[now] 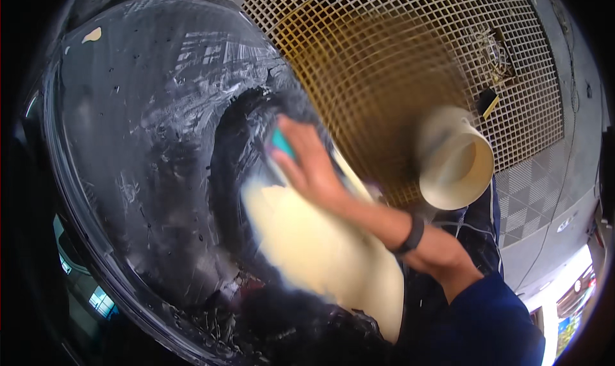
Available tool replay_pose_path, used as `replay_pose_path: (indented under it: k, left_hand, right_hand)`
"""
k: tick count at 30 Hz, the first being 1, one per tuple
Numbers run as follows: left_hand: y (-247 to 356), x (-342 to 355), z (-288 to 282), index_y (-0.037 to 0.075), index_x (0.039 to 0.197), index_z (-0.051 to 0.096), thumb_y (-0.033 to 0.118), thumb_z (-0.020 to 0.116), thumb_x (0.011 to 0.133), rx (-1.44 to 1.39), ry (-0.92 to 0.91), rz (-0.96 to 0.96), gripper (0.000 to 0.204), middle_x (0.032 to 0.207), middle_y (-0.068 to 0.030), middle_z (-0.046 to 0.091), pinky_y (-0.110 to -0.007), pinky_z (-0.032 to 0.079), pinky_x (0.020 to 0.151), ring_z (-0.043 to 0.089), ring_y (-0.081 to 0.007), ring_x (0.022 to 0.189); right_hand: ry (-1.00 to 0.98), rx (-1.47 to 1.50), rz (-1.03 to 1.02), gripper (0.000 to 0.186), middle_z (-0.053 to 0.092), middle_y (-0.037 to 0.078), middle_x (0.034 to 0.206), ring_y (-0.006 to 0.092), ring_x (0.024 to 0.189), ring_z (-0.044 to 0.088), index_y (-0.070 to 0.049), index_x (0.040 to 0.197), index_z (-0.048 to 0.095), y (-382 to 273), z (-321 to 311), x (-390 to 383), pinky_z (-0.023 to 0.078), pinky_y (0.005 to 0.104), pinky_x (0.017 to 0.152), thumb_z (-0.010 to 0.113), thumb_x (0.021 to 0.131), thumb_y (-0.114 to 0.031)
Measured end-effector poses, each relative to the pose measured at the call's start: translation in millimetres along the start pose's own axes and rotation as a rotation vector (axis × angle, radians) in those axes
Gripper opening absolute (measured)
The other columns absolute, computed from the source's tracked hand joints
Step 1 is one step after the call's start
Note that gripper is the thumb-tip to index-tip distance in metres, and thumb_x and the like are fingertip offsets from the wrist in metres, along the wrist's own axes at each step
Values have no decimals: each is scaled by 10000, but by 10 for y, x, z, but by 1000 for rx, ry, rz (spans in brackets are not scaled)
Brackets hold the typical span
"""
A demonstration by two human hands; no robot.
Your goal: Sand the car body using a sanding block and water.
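Observation:
My right hand [307,164] presses a teal sponge [280,143] against a glossy black curved car panel [147,129] streaked with white soap. The forearm comes in from the lower right, with a black wristband [410,235] and a dark blue sleeve [493,315]. A blurred, pale cream cloth-like shape [320,251] lies under the hand and forearm; what it is I cannot tell. My left hand is out of sight.
A cream bucket [456,160] stands to the right of the hand over a white floor grating [384,52] stained yellow-brown. A small black and yellow tool [488,102] lies on the grating. Grey checkered tiles [532,193] lie at right.

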State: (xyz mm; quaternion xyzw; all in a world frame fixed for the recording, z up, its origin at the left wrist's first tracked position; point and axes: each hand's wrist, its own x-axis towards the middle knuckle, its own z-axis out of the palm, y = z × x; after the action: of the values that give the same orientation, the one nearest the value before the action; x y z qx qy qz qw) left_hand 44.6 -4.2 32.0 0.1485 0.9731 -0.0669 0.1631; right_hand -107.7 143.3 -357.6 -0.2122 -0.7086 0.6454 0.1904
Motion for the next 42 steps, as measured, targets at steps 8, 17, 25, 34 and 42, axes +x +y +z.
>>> replay_pose_path:
  k: [8,17,25,34,42]
  left_hand:
    - [-24,34,117,82,1401,426,420,785,787,16,56,-59,788,1545,-394,180,-678,220,1137,195,-560,1443]
    - [-10,11,199,78,1404,431,461,760,826,-131,145,-29,767,1556,-387,151,-684,201,1139,183,-535,1451]
    - [72,-44,39,29,1373,427,517,716,860,65,-13,-71,764,1535,-398,204,-687,164,1155,175,-563,1454]
    - [24,-46,107,61,1394,401,498,716,846,3,83,-66,769,1531,-407,193,-654,242,1133,243,-545,1423]
    - [-40,78,201,92,1402,402,448,728,801,-71,83,24,771,1525,-418,181,-679,255,1113,251,-561,1409]
  right_hand:
    - [4,-14,-61,493,619,204,1240,387,1108,573,38,1251,593,-249,8,-161,480,461,906,719,889,-273]
    - [13,-8,-102,458,630,178,1260,380,1072,599,22,1217,614,-62,36,5,502,492,866,701,905,-302]
    - [-105,4,58,441,599,184,1350,385,1161,588,2,1255,620,293,19,-86,471,469,1001,657,957,-321]
    - [-83,-29,-5,486,557,184,1334,370,1109,550,1,1263,611,8,-106,-297,452,481,877,662,944,-363]
    - [-86,-126,-128,498,557,175,1297,333,1066,568,-9,1244,608,47,-71,-233,449,453,805,707,901,-357]
